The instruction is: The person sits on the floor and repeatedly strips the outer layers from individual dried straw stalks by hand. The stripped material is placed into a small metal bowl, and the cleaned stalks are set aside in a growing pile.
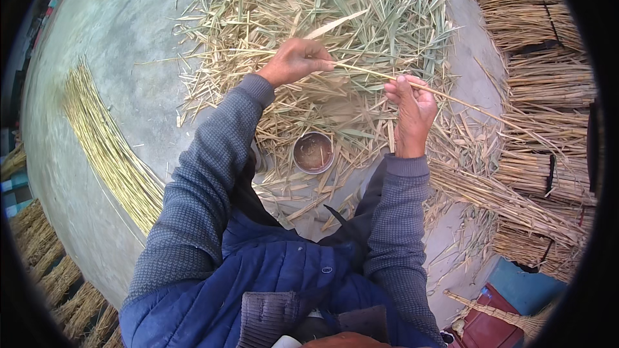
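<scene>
A long, thin reed stalk (pixel 474 104) runs from my left hand across my right and on toward the right side. My left hand (pixel 293 62) pinches its left end between thumb and fingers. Farther along, my right hand (pixel 414 116) has the stalk between thumb and fingers, palm turned up. A pale dry leaf strip (pixel 336 24) slants up just beyond my left hand; whether it is held, I cannot tell. Beneath both hands spreads a big heap of stripped leaves (pixel 387 9), green and straw-coloured. Between my legs stands a round metal bowl (pixel 314 172) with bits inside.
Cleaned yellow stalks (pixel 116 148) lie in a long row on the concrete floor (pixel 122 19) at left. Unstripped stalks (pixel 509 203) lie at my right, against stacked, tied reed bundles (pixel 548 84). More bundles (pixel 55 251) fill the lower left. A dark red object (pixel 487 319) sits lower right.
</scene>
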`<state>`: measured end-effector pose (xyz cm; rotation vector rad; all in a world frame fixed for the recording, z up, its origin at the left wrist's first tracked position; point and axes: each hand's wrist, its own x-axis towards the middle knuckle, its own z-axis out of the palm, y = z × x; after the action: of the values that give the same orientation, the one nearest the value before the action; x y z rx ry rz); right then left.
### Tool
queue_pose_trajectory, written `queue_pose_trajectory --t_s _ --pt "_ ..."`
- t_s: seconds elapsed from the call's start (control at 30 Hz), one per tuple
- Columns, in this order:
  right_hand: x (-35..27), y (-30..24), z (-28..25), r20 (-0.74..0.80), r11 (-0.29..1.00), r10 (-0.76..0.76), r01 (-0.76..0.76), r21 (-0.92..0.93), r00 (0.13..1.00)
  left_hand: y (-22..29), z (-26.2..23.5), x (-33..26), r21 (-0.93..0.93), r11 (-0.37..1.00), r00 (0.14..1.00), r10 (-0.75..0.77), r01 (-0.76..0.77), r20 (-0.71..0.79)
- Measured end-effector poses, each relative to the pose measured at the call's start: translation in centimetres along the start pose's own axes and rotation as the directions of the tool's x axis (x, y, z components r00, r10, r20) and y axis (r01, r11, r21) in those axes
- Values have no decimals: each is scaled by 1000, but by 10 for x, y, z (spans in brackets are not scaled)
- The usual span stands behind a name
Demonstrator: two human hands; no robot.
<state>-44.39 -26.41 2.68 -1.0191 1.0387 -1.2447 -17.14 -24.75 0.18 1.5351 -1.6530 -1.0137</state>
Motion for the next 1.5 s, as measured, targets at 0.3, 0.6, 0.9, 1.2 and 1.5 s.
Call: queue_pose_trajectory --t_s 0.3,0.6,0.9,1.2,1.5 --pt "5 -4 -10 -49 1000 -12 12 -6 999 -14 -39 -2 -317 933 945 -248 173 -213" --pt "0 6 7 25 1000 13 -14 26 1000 29 22 4 586 650 722 675 -484 -153" --pt "11 -14 -23 -38 989 12 -7 148 999 1 -49 -10 654 738 926 345 -167 -153" --pt "-8 0 15 43 1000 4 -5 7 999 38 39 7 414 784 810 563 -463 -161" --pt "-3 2 0 -65 1000 -21 20 -22 998 50 -11 11 -493 830 869 -20 -261 -494"
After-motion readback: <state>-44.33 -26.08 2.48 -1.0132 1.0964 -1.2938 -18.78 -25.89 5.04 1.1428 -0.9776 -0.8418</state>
